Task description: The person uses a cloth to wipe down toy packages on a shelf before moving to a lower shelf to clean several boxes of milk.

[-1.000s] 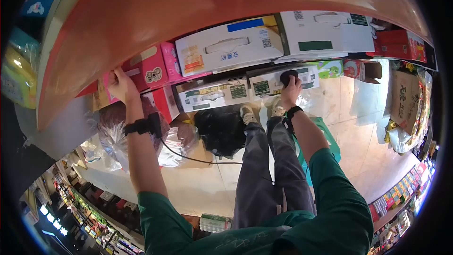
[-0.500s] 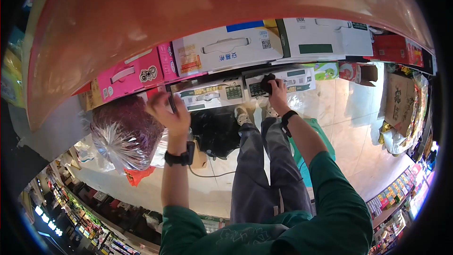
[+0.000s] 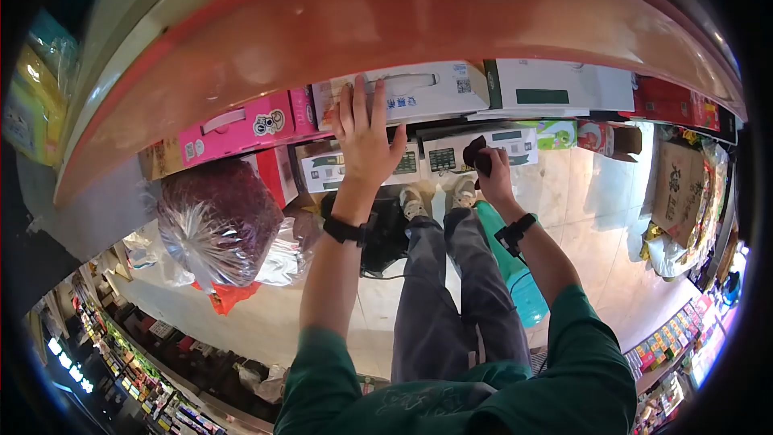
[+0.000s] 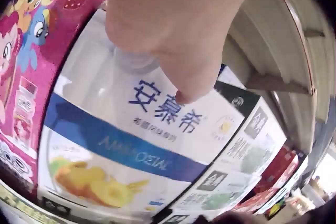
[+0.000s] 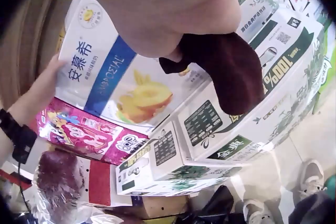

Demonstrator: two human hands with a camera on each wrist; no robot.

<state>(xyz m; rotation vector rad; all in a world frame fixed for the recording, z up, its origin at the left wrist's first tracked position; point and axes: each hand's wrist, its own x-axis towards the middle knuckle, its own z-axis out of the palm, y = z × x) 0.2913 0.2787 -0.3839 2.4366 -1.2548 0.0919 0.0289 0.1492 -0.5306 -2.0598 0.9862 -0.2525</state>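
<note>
My left hand lies with fingers spread and straight over the top of a white yogurt carton on the shelf. In the left wrist view this carton shows a blue band and pictured yellow fruit; the hand covers part of its handle. My right hand grips a crumpled dark maroon cloth, which hangs from the fingers. In the head view the cloth overlaps a lower white-and-green milk carton.
A pink carton stands left of the yogurt carton. An orange-red shelf edge juts out above the row. On the floor side are a bulging bag of dark red goods, a black bag and a teal stool.
My left hand has left the pink carton, passed back over the lower cartons and come onto the yogurt carton. The right hand, still holding the cloth, has shifted slightly left and towards me.
</note>
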